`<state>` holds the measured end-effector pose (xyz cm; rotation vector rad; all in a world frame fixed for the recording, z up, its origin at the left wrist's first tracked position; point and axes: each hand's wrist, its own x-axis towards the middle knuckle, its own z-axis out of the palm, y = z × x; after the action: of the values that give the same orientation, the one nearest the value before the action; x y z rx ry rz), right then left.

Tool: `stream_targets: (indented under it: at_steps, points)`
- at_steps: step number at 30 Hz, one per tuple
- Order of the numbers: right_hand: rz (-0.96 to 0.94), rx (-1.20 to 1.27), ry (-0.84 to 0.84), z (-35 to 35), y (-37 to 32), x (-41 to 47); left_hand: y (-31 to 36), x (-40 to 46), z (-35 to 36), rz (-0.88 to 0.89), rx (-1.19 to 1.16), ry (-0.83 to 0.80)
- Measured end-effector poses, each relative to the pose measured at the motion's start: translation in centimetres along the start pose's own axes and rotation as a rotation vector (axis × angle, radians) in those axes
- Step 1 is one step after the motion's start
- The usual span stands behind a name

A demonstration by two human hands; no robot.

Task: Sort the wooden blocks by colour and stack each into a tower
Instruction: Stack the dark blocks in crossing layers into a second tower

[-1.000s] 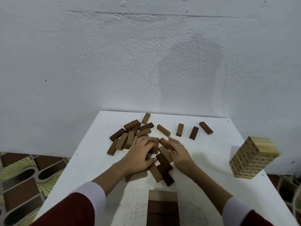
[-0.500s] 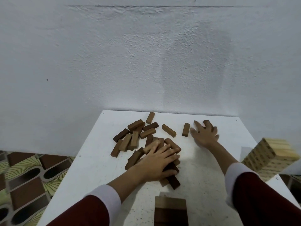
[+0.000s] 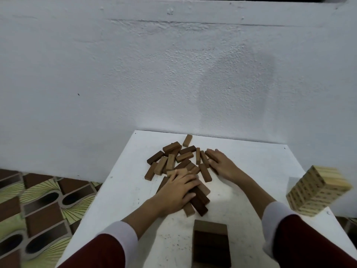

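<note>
Both hands are lying flat, fingers spread, left hand (image 3: 176, 192) at six o'clock and right hand (image 3: 222, 164) at three o'clock of the loose blocks (image 3: 179, 161), which look light, rigid and best pinched across their long sides.

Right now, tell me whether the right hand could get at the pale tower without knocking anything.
Probably yes. The right hand lies flat against the right edge of the brown pile, and only bare table lies between it and the pale tower further right.

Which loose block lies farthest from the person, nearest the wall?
The light brown block lying alone at the table's far edge. It touches no other block, while the rest crowd together in the pile below it.
</note>
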<state>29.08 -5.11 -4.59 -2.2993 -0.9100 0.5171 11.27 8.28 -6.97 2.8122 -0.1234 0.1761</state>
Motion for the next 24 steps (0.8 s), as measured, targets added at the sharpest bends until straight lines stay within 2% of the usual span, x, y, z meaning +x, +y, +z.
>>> stream_targets:
  at_steps: [5, 9, 13, 19, 21, 24]
  points:
    - [-0.089, 0.025, 0.023, -1.5, -5.0, -4.1, -1.3, -3.6, -1.3, -0.177, -0.188, 0.339]
    - [-0.108, 0.039, -0.059, -1.1, -9.2, -6.8, -1.3, -6.4, -0.6, -0.304, -0.220, 0.291]
    - [-0.118, -0.132, -0.156, 1.2, -13.3, -8.9, -0.8, -8.4, -0.2, -0.381, -0.306, 0.382]
    - [-0.093, -0.439, -0.260, 7.1, -17.2, -11.5, -1.0, -11.7, 0.5, -0.446, -0.233, 0.448]
    - [-0.079, -0.594, -0.242, 9.3, -17.5, -12.7, -0.7, -12.7, 0.5, -0.463, -0.250, 0.442]
    - [-0.037, -0.717, -0.109, 12.9, -16.4, -14.0, -0.1, -13.9, 0.3, -0.476, -0.267, 0.452]
